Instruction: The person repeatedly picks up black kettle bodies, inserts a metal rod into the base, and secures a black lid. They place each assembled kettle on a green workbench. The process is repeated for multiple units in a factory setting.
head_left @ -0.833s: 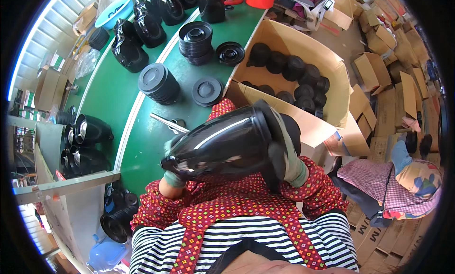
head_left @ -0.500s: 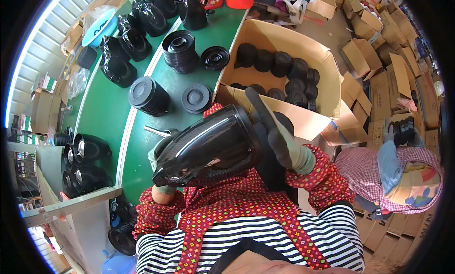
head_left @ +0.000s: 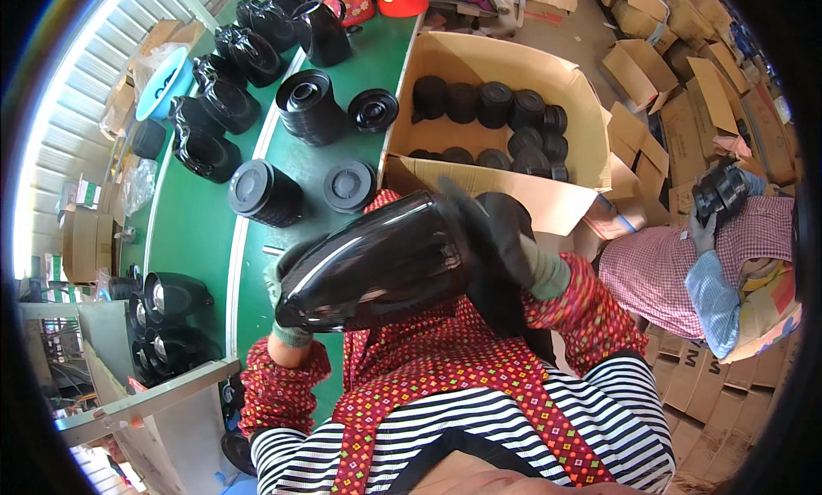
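Factory workshop, green worktable [head_left: 197, 212], cardboard boxes [head_left: 505, 185]

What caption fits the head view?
Left hand holds a black jug, right hand at its wide end, near a green table.

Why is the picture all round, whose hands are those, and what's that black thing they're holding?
There's no robot here, just a person working with two gloved hands. A wide fisheye camera on the person's head looks down, so the edges bend and the corners go dark.

The left hand holds the narrow end of a shiny black, tapering jug-shaped container. The right hand is at the wide end, too blurred to see exactly what its fingers do.

On the long green table stand a stack of round black discs and more shiny black jugs. Beside it, an open brown cardboard box holds dark round parts. The person in the checked shirt is somebody else.
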Demonstrator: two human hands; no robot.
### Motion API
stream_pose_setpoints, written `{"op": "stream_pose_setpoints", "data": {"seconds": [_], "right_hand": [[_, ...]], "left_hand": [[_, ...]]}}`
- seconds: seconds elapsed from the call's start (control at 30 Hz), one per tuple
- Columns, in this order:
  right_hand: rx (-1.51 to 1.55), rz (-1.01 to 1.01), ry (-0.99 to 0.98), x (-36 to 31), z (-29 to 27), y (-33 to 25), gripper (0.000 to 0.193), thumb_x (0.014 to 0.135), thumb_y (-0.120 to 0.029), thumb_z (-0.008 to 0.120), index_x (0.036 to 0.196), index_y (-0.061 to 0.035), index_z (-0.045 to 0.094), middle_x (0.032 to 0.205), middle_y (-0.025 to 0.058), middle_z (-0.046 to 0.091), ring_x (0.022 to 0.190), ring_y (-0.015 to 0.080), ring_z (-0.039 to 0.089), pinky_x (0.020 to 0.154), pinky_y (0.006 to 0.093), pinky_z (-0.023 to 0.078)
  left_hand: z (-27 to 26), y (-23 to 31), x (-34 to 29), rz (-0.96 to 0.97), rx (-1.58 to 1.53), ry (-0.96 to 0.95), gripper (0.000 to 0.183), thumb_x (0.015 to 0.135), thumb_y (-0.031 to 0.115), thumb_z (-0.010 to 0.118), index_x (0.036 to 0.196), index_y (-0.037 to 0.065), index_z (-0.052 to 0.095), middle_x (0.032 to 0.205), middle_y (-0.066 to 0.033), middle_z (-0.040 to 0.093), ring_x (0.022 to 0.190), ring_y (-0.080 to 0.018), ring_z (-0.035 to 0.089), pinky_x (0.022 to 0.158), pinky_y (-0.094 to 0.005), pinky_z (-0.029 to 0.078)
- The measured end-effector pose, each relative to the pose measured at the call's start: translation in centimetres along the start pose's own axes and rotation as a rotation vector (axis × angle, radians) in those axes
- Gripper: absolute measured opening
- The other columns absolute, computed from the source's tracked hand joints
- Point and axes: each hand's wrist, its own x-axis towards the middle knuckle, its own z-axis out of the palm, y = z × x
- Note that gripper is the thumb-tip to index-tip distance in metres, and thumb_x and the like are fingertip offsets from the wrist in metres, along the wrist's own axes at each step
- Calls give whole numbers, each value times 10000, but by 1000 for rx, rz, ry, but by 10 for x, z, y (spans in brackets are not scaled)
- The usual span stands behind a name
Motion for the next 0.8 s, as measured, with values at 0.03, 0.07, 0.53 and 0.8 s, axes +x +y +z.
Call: {"op": "stream_pose_setpoints", "data": {"seconds": [0.03, 0.07, 0.53, 0.8], "right_hand": [[-223, -130, -22, -5, 6, 2, 873, 1061, -551, 587, 1671, -16, 265, 1676, 164, 382, 1518, 286, 413, 1267, 406, 302], [-476, -266, 3, -10, 9, 5, 880, 1068, -526, 587, 1683, -13, 222, 1686, 153, 358, 1529, 274, 394, 1271, 405, 292], [-663, -573, -243, 44, 28, 17, 964, 977, -387, 703, 1670, 62, 206, 1759, 245, 125, 1639, 347, 159, 1304, 438, 159], [75, -111, 209, 50, 18, 75, 603, 1143, -442, 434, 1615, -67, 421, 1519, 114, 586, 1378, 250, 582, 1204, 433, 446]], "left_hand": [[3, -25, -13, 114, 143, 3, 843, 703, 414, 927, 1355, -37, 640, 1188, -150, 761, 1066, -279, 745, 983, -438, 585], [6, -19, -4, 274, 271, -75, 821, 707, 405, 923, 1343, -37, 649, 1169, -150, 765, 1048, -289, 749, 968, -440, 587], [-12, -52, -22, -94, -191, -133, 769, 823, 268, 876, 1475, 6, 563, 1496, -164, 606, 1363, -319, 588, 1189, -475, 443], [-33, 22, 27, -178, 93, 158, 390, 827, 127, 735, 1190, -12, 759, 1139, -182, 768, 1057, -274, 750, 995, -397, 565]]}}
